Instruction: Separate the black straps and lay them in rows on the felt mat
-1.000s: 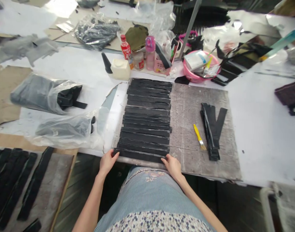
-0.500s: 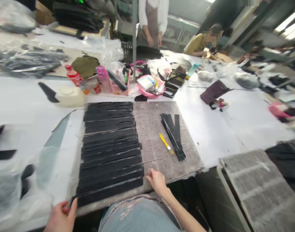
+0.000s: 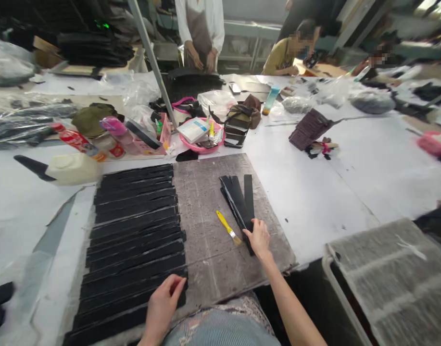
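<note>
My left hand (image 3: 162, 303) hovers over or rests at the near right end of the row of black strips (image 3: 133, 240). Its thumb and forefinger are pinched together, and whatever is between them is too small to tell. On the right of the grey board (image 3: 206, 187) lies a fanned bundle of black strips (image 3: 236, 192). My right hand (image 3: 259, 239) has its thumb and fingers closed about the lower part of that bundle. A yellow-handled brush (image 3: 225, 222) lies just left of it, bristles toward me.
Behind the board stand a white plastic jug (image 3: 74, 169), a red-labelled bottle (image 3: 74, 139) and a pink basket (image 3: 200, 147) of small items. A dark purple bundle (image 3: 309, 129) lies on the white table (image 3: 364, 158). A grey padded surface (image 3: 382, 278) is at right. Co-workers stand or sit across the table.
My right hand has moved from the board's front edge forward and right onto the strip bundle. My left hand has gone from the strips' left end to their right end. The view has shifted.
</note>
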A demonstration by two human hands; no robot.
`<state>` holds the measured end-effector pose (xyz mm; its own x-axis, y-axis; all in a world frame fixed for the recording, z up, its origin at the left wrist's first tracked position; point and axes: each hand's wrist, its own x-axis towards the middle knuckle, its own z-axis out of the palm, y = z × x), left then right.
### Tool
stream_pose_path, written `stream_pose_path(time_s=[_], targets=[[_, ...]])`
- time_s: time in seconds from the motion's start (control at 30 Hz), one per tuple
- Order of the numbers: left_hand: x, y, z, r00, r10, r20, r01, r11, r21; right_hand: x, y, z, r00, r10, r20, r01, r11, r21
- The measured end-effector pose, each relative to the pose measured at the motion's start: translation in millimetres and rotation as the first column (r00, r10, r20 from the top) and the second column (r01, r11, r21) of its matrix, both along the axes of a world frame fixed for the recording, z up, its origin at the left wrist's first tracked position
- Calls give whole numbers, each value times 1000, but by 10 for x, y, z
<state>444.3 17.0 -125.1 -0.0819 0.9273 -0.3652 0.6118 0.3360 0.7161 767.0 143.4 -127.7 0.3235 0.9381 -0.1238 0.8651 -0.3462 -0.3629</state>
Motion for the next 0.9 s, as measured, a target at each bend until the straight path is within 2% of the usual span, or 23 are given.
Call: stream_pose_path(time_s=[0.1, 0.2, 0.27, 0.33, 0.37, 0.4, 0.47, 0.5, 0.53, 0.57, 0.63, 0.7, 0.83, 0.87, 0.9], targets=[[592, 141, 1, 992, -80, 102, 84, 996, -35, 115, 34, -92, 999, 39, -6, -39, 998, -42], [1063, 267, -49, 980, -128, 155, 139, 988, -61, 203, 16, -136, 997, 64, -38, -67, 992, -107], [1323, 352, -91, 971, -134, 196, 151, 986, -75, 258, 18, -163, 988, 57, -141, -74, 990, -118], [1556, 452, -127, 956, -114, 271, 142, 986, -86, 307, 30, -184, 936, 35, -350, -79, 991, -111], [1663, 511, -138, 942, -86, 325, 125, 987, -99, 327, 34, -187, 871, 11, -491, -79, 990, -118], [1764, 577, -143, 922, -43, 385, 96, 988, -119, 342, 34, -180, 773, -30, -633, -79, 986, -144], [1943, 726, -135, 858, 79, 507, 13, 984, -176, 354, 12, -137, 519, -153, -841, -104, 965, -240], [2017, 805, -123, 816, 151, 559, -37, 977, -209, 350, -11, -104, 409, -212, -888, -133, 949, -287], [2080, 884, -107, 768, 221, 602, -87, 966, -243, 340, -42, -68, 336, -251, -908, -169, 932, -320], [2132, 958, -91, 717, 283, 637, -133, 953, -273, 327, -79, -35, 300, -265, -916, -203, 921, -333], [2205, 1087, -60, 620, 356, 699, -199, 933, -298, 302, -161, 3, 301, -231, -925, -272, 909, -315], [2242, 1176, -35, 568, 370, 735, -245, 929, -277, 311, -224, -10, 327, -152, -933, -350, 897, -268], [2228, 1230, 31, 583, 372, 722, -265, 927, -264, 502, -147, -90, 396, 15, -918, -549, 805, -223], [2210, 1226, 57, 581, 372, 723, -250, 928, -276, 562, -75, -94, 447, 63, -892, -571, 788, -231], [2189, 1220, 86, 573, 370, 731, -231, 929, -290, 610, 14, -90, 525, 124, -842, -559, 796, -231]])
